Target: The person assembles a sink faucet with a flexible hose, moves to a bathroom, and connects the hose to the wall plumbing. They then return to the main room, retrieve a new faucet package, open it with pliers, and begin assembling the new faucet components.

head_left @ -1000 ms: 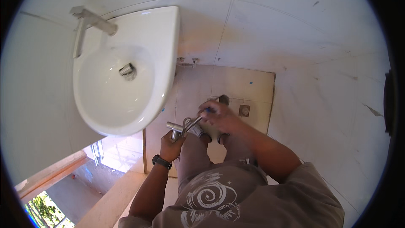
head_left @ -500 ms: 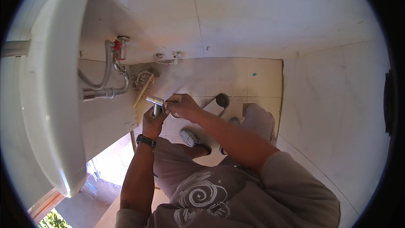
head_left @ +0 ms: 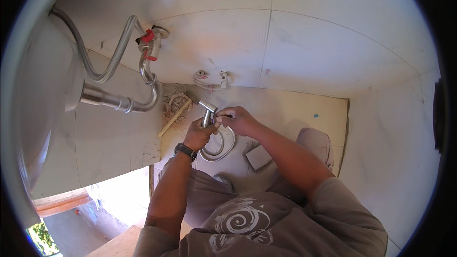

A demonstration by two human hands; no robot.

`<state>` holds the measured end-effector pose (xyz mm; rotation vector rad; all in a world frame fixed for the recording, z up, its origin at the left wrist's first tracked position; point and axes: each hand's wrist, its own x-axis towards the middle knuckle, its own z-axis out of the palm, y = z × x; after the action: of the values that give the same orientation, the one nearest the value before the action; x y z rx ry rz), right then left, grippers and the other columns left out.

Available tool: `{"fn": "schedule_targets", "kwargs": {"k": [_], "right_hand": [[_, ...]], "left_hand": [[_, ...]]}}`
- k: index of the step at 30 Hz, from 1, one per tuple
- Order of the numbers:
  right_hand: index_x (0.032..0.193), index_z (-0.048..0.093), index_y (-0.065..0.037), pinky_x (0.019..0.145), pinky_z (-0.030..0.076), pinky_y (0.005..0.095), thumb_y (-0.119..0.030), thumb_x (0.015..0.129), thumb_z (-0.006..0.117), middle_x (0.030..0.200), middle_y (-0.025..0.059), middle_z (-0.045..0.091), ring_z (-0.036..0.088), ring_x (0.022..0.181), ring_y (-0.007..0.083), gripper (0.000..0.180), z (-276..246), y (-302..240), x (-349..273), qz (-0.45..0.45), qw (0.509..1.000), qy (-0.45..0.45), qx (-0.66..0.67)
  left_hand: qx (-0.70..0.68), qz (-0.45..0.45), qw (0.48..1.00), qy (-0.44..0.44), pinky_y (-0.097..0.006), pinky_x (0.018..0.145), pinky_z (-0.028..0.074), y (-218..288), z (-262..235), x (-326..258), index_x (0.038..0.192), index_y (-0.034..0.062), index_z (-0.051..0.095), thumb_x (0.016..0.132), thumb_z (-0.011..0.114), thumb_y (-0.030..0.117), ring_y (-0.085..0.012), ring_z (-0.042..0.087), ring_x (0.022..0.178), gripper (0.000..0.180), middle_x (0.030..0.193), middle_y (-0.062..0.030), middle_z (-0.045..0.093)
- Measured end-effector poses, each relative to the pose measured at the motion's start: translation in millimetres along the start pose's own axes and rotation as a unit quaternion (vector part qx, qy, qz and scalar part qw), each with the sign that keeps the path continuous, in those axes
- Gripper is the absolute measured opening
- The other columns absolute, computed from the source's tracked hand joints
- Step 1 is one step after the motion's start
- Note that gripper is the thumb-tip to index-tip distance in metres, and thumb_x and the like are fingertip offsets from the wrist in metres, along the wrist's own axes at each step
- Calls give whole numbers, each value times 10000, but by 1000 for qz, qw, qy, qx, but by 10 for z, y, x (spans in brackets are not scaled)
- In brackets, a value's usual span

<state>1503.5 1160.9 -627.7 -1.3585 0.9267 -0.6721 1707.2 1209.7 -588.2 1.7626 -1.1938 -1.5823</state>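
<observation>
My left hand is wrapped around the handle of a shiny metal bidet sprayer, its round head tipped up to the left. My right hand comes in from the right, fingers pinched together against the side of the sprayer near its trigger. Whatever sits between those fingertips is too small to make out. Below both hands a silvery flexible hose hangs in loops; where it joins the sprayer is hidden by my fingers.
A white basin with a metal drain pipe fills the left. Above the pipe are a red-handled valve and a braided hose. Low on the wall sits another valve. A wooden-handled hammer lies by rubble; a square plate lies on the floor.
The view has shifted, bringing the pipes and far wall closer. The hose loops show more below my hands. Both hands stay at the sprayer, the right one still pinching beside it.
</observation>
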Motion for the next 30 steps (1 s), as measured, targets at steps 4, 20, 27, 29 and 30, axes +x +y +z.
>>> {"fn": "schedule_targets", "kwargs": {"k": [4,20,27,29,30], "right_hand": [[1025,767,6,770,541,303,-272,979,717,887,141,738,690,902,136,286,52,106,-19,-14,998,-22,52],[1165,731,-10,712,519,305,-210,993,701,931,56,729,633,801,120,265,202,-74,212,153,962,-219,-54],[1196,726,-5,944,528,342,-89,941,720,1089,85,753,672,1009,152,269,316,12,220,36,961,-269,-52],[1164,734,0,875,527,336,-120,907,747,1053,71,750,670,933,148,284,350,43,231,30,962,-264,-63],[1147,738,2,841,526,334,-135,890,761,1036,65,748,670,896,146,293,362,46,234,34,963,-257,-76]], "left_hand": [[-8,-28,1000,1,-258,509,387,-149,-31,5,955,60,724,928,803,334,-58,525,569,287,753,0,689],[-47,-54,995,70,-262,495,410,-332,-41,-409,1014,56,727,931,796,345,-77,534,537,308,739,-14,686],[-94,-79,989,85,-265,462,381,-400,-102,-622,1009,36,707,933,801,293,-83,521,507,284,734,-29,679],[-100,-87,987,90,-267,477,372,-399,-110,-655,995,44,711,931,807,298,-81,514,524,280,734,-22,676],[-104,-90,986,91,-268,495,369,-397,-109,-668,987,54,720,928,812,308,-78,511,546,277,735,-12,674]]}}
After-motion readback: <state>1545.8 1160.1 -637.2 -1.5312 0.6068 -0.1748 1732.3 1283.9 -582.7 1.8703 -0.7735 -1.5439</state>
